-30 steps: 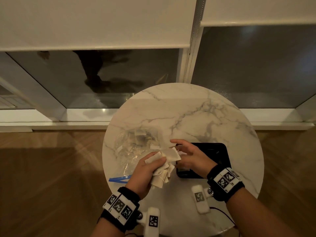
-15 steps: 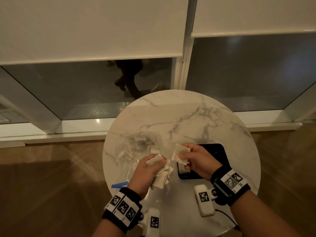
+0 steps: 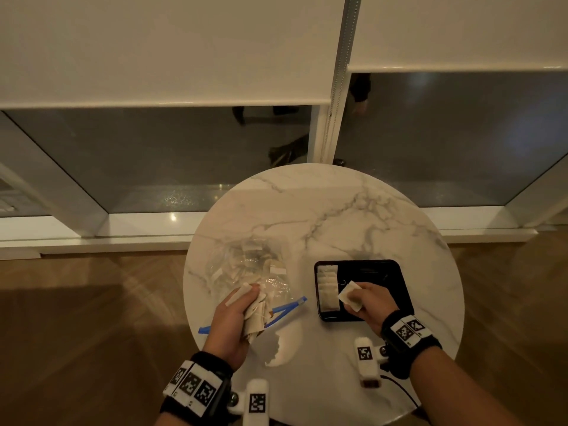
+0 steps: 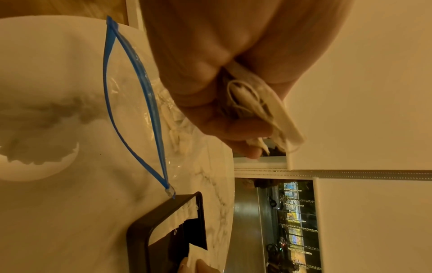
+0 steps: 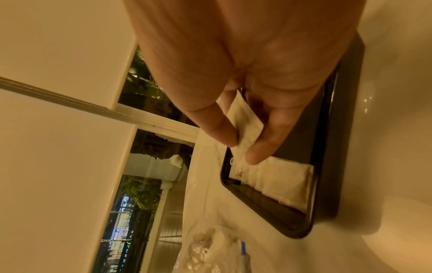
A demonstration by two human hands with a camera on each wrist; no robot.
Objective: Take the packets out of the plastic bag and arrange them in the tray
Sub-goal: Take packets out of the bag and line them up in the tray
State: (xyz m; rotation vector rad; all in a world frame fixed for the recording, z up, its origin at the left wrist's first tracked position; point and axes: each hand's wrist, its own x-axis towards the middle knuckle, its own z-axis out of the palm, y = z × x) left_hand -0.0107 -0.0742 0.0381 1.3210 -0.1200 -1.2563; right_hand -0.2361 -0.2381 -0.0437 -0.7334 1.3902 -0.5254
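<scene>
Our right hand [image 3: 365, 302] pinches one packet [image 3: 349, 298] over the tray [image 3: 396, 272], just right of the row [image 3: 327, 287] along its left edge, long axis skewed to that row. Our left hand [image 3: 233, 321] clutches a bunch [image 3: 256, 315] beside the bag [image 3: 246, 265], near the table's left edge.
</scene>
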